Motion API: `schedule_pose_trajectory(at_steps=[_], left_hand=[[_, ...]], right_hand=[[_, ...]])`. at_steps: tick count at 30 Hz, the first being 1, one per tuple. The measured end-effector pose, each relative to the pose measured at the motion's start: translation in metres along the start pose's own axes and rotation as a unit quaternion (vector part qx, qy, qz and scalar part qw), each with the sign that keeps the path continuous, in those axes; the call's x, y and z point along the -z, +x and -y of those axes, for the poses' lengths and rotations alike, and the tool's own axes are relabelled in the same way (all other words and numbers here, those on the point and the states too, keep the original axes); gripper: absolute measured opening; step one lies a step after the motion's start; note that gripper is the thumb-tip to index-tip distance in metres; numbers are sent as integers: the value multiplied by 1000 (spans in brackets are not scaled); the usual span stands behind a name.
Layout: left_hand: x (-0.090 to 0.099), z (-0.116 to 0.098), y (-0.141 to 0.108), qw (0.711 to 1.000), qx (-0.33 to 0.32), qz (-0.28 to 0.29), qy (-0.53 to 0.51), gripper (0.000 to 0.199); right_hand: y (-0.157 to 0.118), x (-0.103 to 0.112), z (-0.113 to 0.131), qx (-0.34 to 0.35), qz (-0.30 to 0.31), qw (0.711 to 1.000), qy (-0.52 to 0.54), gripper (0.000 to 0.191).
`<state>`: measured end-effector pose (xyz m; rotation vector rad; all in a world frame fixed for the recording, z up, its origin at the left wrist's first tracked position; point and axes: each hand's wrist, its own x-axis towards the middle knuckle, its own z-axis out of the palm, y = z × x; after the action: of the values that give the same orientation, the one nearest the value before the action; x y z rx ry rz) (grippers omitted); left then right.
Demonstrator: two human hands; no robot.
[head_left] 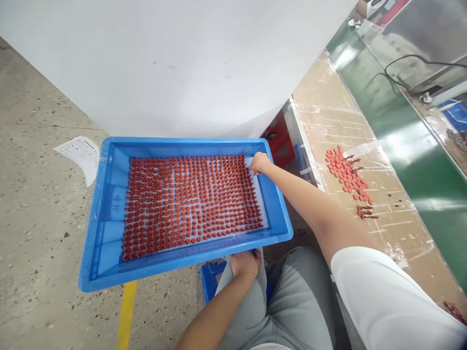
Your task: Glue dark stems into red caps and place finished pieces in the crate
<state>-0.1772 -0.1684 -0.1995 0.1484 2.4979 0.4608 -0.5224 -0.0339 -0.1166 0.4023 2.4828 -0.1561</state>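
Observation:
A blue plastic tray (189, 262) holds rows of small reddish-brown parts (189, 199), standing upright with pointed tops on a white sheet (261, 206). My right hand (260, 163) reaches into the tray's back right corner, beside the end of the rows. Its fingers are curled together and point down; whatever they may hold is hidden. Below the tray's front edge, my left hand (245, 263) is over my knee, close to the rim. The tray hides most of its fingers, so I cannot tell whether it grips anything.
A tan-covered workbench (328, 116) on the right carries a cluster of flat reddish discs (346, 170) and several darker pieces (366, 212). A white panel (182, 68) rises behind the tray. Printed paper (82, 153) sticks out on the left. Part of a blue stool (208, 282) shows below.

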Motion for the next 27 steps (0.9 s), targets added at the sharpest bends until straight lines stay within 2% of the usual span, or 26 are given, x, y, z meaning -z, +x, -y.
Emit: schedule_pose_trajectory(at_steps=[6,12,17,27], left_hand=[[-3,-1,0,1000,5,-1,4,44],[-3,0,2,1000,4,7,0,45],[-4,-1,2,1000,6,14,5,46],[0,-1,2,1000,6,20,14,46]], right_hand=[[1,-13,-3,-23,24,999,39,15],[6,-18,-5,-28,19,997,62,13],[7,-20,-4,-29,12,997,69,8],[-3,-19,-4,-29,11,995,92,15]])
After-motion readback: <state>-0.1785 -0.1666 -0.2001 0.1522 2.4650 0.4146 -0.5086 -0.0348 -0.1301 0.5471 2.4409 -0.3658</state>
